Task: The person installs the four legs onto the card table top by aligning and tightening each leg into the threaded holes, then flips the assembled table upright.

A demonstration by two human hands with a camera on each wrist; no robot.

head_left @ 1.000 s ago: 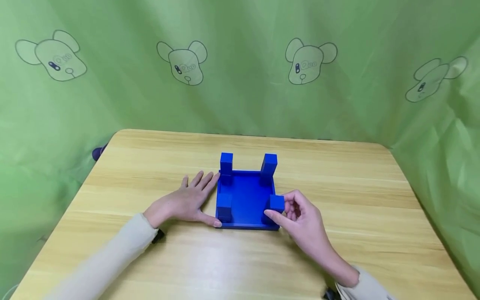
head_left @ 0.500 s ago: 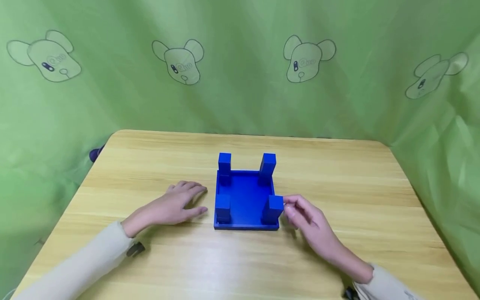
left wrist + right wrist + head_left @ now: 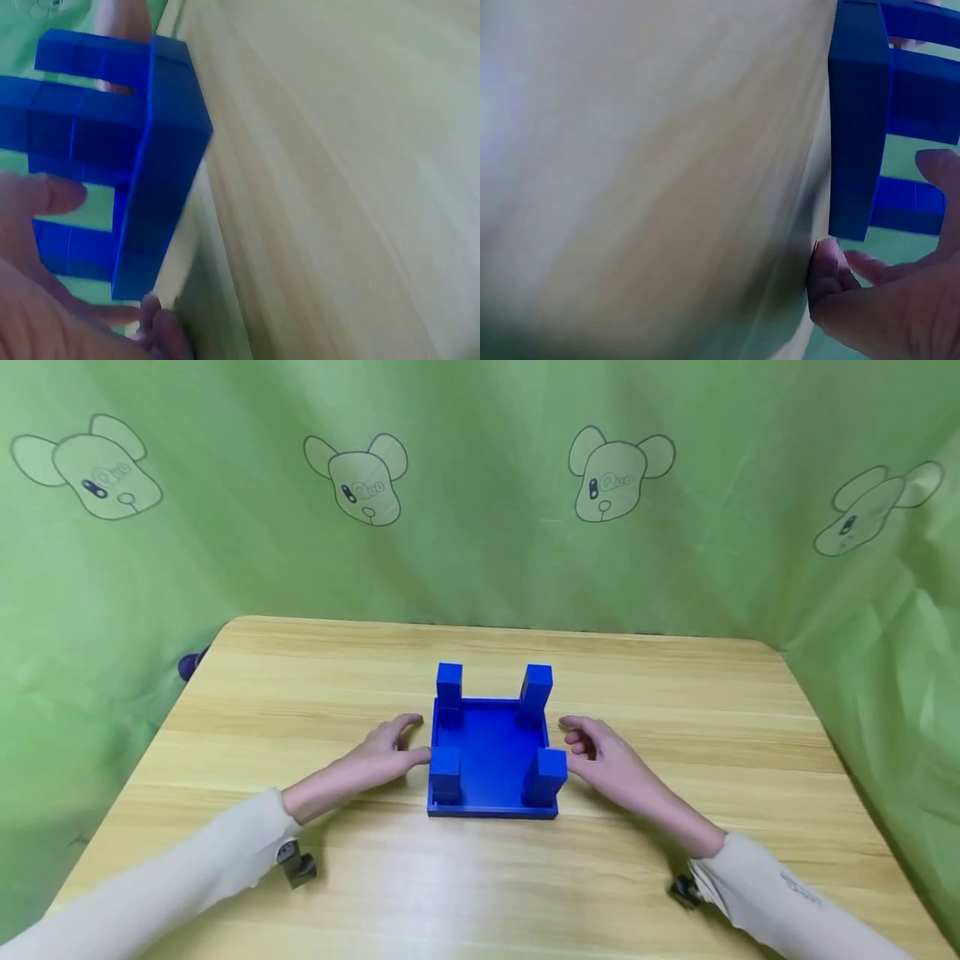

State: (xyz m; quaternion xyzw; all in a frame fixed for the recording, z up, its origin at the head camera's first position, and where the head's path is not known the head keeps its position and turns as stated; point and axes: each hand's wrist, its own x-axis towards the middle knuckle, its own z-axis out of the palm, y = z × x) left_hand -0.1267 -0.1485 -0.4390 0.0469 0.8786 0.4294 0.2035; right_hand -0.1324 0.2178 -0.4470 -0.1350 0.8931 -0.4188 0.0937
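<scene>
A blue square base with a low raised rim lies on the table, and a square post stands upright at each corner. The front left post and the front right post are nearest to me. My left hand is beside the base's left side, thumb and fingers spread, the thumb tip near the front left post. On the other side, my right hand has its fingers loosely bent around nothing, close to the front right post. Whether either hand touches the base, I cannot tell. Both wrist views show the base side-on.
The pale wooden table has rounded far corners. Green cloth with printed bear heads hangs behind it and along both sides. A dark object pokes out at the table's left edge. A small black device sits under each wrist.
My right hand let go of the front right post and moved outward and up along the side. My left hand drew away leftward from the base, then came back close to it.
</scene>
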